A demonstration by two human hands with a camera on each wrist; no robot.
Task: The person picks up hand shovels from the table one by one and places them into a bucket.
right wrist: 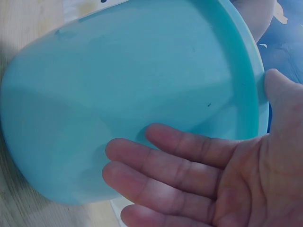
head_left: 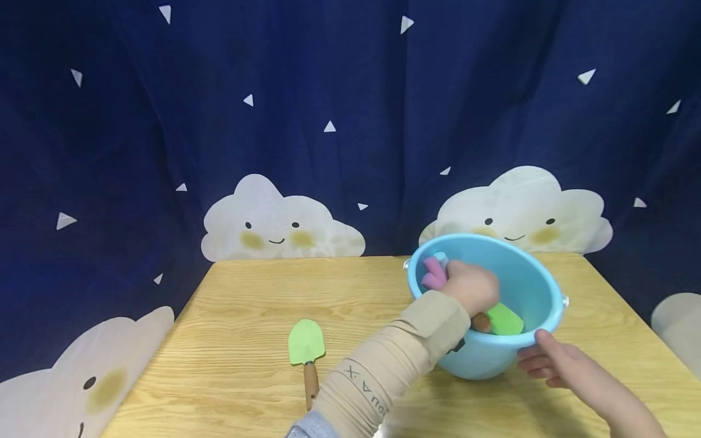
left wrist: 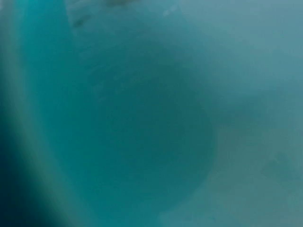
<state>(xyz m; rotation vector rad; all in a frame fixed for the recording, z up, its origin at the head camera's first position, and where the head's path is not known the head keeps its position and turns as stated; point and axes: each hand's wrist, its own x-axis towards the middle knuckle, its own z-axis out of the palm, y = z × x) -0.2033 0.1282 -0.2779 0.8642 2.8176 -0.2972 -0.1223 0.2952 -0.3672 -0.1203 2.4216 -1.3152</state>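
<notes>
A light blue bucket (head_left: 482, 359) stands tilted on the table, its mouth turned toward me. My left hand (head_left: 474, 287) reaches down inside it, knuckles up; the fingers are hidden, so I cannot tell what they hold. Just below this hand lie a brown wooden handle end (head_left: 481, 323) and a green flat piece (head_left: 505, 320). Pink foam-like pieces (head_left: 434, 274) and a light blue one (head_left: 441, 259) sit at the bucket's left inner side. My right hand (right wrist: 189, 175) has its thumb at the rim and its straight fingers along the outer wall.
On the wooden table (head_left: 246, 316), left of the bucket, lies a small green trowel (head_left: 306, 344) with a wooden handle, partly behind my left sleeve. A dark blue curtain (head_left: 328, 73) with clouds and triangles hangs behind. The left wrist view shows only blurred blue bucket wall (left wrist: 142, 118).
</notes>
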